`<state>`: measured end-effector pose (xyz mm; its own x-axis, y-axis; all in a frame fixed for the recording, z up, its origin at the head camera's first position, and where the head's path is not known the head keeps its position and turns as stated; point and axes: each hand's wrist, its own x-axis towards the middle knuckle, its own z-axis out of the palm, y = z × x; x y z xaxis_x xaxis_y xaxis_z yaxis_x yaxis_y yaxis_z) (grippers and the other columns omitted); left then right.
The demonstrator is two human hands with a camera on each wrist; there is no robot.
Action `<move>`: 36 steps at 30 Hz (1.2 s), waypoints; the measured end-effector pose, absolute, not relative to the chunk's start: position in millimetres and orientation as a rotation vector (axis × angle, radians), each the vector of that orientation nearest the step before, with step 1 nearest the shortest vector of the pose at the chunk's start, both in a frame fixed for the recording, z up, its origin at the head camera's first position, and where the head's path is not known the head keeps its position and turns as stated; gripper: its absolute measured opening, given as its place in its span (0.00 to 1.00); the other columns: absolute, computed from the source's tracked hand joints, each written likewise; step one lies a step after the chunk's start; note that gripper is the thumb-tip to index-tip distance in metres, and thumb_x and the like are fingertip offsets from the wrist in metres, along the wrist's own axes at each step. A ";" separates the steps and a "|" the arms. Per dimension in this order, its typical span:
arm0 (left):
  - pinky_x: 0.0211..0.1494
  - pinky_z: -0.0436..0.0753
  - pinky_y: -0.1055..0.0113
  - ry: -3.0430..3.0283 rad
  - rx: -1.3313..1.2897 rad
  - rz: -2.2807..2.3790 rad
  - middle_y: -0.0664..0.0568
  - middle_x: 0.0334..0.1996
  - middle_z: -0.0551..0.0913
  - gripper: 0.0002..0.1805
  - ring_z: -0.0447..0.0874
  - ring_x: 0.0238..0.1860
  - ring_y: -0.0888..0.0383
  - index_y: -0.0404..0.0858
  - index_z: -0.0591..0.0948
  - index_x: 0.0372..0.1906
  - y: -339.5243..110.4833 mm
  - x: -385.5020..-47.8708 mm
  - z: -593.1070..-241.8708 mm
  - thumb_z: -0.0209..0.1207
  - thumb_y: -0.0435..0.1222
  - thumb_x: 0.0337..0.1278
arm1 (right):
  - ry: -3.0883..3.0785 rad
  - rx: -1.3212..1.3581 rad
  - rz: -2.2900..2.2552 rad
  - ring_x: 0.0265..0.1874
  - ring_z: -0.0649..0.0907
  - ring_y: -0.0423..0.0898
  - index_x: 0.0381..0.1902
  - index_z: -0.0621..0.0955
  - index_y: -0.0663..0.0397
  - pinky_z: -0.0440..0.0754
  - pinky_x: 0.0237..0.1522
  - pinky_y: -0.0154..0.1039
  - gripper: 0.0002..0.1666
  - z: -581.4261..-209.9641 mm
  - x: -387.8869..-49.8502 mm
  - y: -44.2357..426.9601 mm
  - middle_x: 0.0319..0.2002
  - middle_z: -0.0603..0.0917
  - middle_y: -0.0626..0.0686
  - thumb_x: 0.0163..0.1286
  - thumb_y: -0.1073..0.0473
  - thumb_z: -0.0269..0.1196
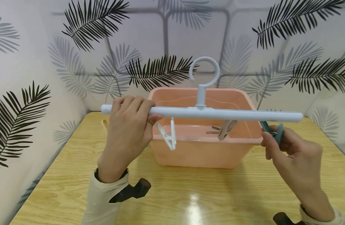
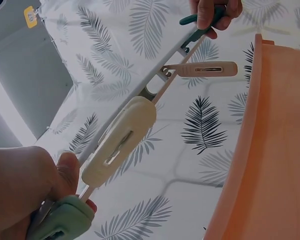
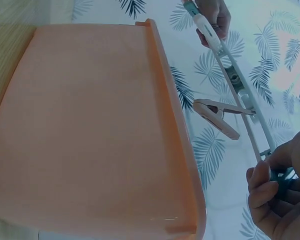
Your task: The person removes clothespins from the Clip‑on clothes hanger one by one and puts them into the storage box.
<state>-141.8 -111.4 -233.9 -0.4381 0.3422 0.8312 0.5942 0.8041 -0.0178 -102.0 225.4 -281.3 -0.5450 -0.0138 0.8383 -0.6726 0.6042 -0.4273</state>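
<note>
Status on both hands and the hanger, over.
Left hand grips hanger near its left end. Right hand pinches dark green clip near the other. White clip, beige clip between. Pink basin lower, apart.

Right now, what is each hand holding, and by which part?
The left hand grips the hanger bar near its left end; the right hand pinches the dark green clip by its handle end.

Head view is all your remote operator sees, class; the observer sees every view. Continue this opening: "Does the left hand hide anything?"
Observer: Yes, the left wrist view shows a green clip at the left hand.
Operator: Does anything run alongside the clothes hanger's bar?
Observer: Yes, a thin rod, parallel to it.
Operator: Anything outside my picture?
Observer: A yellow clip-like object, upper left in the left wrist view.
</note>
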 end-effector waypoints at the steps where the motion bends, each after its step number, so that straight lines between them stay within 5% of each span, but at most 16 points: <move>1: 0.50 0.69 0.49 -2.075 -0.689 -0.341 0.44 0.30 0.79 0.15 0.75 0.38 0.43 0.31 0.79 0.34 -110.6 -142.1 -234.2 0.62 0.42 0.59 | -1.976 0.532 0.918 0.15 0.76 0.25 0.31 0.83 0.70 0.70 0.20 0.17 0.06 -280.9 -102.3 225.6 0.15 0.78 0.40 0.62 0.68 0.65; 6: 0.52 0.69 0.49 -2.087 -0.672 -0.330 0.44 0.30 0.80 0.14 0.76 0.39 0.43 0.32 0.79 0.34 -106.3 -143.1 -235.8 0.61 0.41 0.61 | -1.978 0.474 0.775 0.18 0.76 0.20 0.28 0.82 0.68 0.67 0.17 0.17 0.15 -280.9 -104.1 225.7 0.15 0.78 0.37 0.64 0.58 0.66; 13: 0.51 0.69 0.49 -2.100 -0.666 -0.340 0.44 0.29 0.79 0.14 0.76 0.37 0.44 0.32 0.78 0.34 -98.0 -145.2 -237.3 0.58 0.42 0.64 | -1.956 0.425 0.704 0.22 0.74 0.15 0.29 0.82 0.71 0.69 0.28 0.13 0.21 -281.0 -104.7 228.3 0.17 0.79 0.39 0.65 0.52 0.64; 24: 0.50 0.69 0.50 -2.112 -0.666 -0.337 0.45 0.27 0.78 0.15 0.77 0.37 0.44 0.33 0.77 0.31 -99.3 -143.7 -239.1 0.59 0.44 0.63 | -2.088 0.464 0.852 0.12 0.75 0.25 0.29 0.82 0.67 0.72 0.22 0.16 0.03 -275.9 -99.5 232.5 0.13 0.76 0.39 0.60 0.69 0.67; 31: 0.50 0.70 0.50 -2.153 -0.646 -0.323 0.45 0.30 0.80 0.14 0.77 0.38 0.45 0.34 0.79 0.35 -96.1 -140.7 -243.2 0.60 0.43 0.62 | -1.967 0.429 0.594 0.21 0.73 0.17 0.19 0.78 0.64 0.67 0.27 0.13 0.27 -281.7 -102.3 228.7 0.12 0.77 0.49 0.68 0.47 0.58; 36: 0.49 0.69 0.50 -2.167 -0.648 -0.335 0.46 0.29 0.79 0.14 0.77 0.37 0.45 0.35 0.78 0.32 -93.7 -138.8 -245.4 0.60 0.43 0.63 | -1.940 0.370 0.448 0.12 0.73 0.34 0.17 0.74 0.62 0.63 0.19 0.21 0.30 -281.4 -97.2 222.6 0.11 0.74 0.50 0.70 0.44 0.52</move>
